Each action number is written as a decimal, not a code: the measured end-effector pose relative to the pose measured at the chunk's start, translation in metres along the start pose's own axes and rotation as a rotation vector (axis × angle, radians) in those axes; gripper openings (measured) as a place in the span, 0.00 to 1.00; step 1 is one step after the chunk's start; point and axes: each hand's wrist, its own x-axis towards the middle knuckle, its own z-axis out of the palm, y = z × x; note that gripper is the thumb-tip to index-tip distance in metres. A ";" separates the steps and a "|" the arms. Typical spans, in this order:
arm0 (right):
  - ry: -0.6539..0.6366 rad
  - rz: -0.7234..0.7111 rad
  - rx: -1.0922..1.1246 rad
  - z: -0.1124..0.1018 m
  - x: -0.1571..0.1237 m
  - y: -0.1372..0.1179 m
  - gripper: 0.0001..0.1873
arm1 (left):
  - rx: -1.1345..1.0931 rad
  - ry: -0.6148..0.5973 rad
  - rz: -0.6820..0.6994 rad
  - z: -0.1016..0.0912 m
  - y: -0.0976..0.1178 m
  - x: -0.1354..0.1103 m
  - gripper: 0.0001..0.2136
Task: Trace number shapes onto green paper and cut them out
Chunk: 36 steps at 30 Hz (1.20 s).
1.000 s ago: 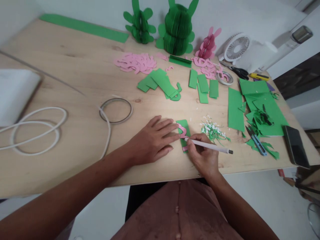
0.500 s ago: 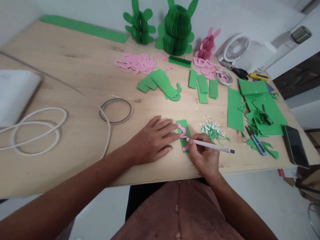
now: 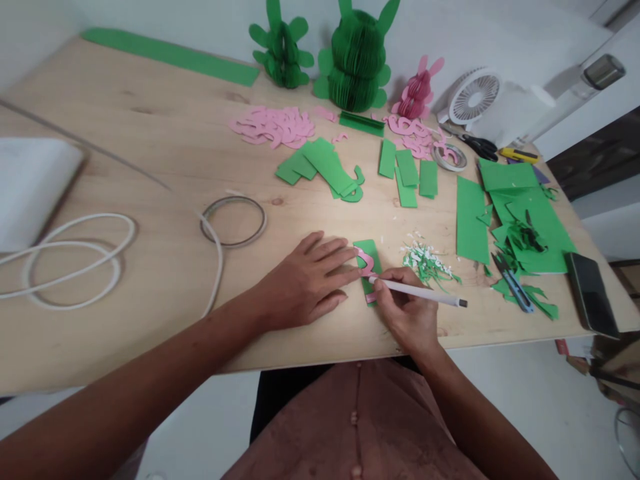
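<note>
My left hand [image 3: 313, 280] lies flat with fingers apart, its fingertips on a curved pink paper cutout [image 3: 369, 261]. Under the cutout is a small green paper rectangle [image 3: 371, 247] on the table. My right hand [image 3: 411, 312] grips a white pen [image 3: 425, 291], its tip at the cutout's edge. Part of the cutout is hidden beneath my fingers. Just right of the pen lies a heap of green and white paper scraps [image 3: 425, 259]. Beyond my hands are green paper strips [image 3: 325, 163] and a pile of pink cutouts [image 3: 275, 127].
Green honeycomb paper figures [image 3: 357, 60] and a smaller pink one [image 3: 416, 93] stand along the wall beside a white fan [image 3: 475, 97]. At right lie blue thread snips [image 3: 514, 283], green sheets [image 3: 545, 230] and a phone [image 3: 591, 293]. A white cable [image 3: 120, 267] coils at left.
The pen tip has shifted slightly along the cutout's edge. My left hand stays in place on the paper, and the whole view has moved a little.
</note>
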 end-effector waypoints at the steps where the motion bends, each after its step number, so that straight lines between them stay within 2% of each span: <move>1: -0.006 0.004 0.002 0.000 0.000 0.000 0.01 | 0.002 0.000 0.001 0.000 0.000 0.000 0.18; 10: -0.020 -0.006 -0.039 0.000 -0.001 0.001 0.02 | 0.005 0.004 -0.001 0.000 0.000 0.000 0.18; 18: 0.050 -0.043 -0.129 0.000 -0.001 0.002 0.02 | 0.002 0.005 0.000 0.000 0.000 0.000 0.18; 29: 0.077 -0.024 -0.100 -0.001 -0.001 -0.001 0.04 | -0.005 0.003 -0.004 -0.001 0.000 0.000 0.17; 36: 0.035 -0.002 -0.060 -0.001 -0.001 -0.002 0.03 | -0.006 -0.005 -0.006 0.000 0.000 0.000 0.19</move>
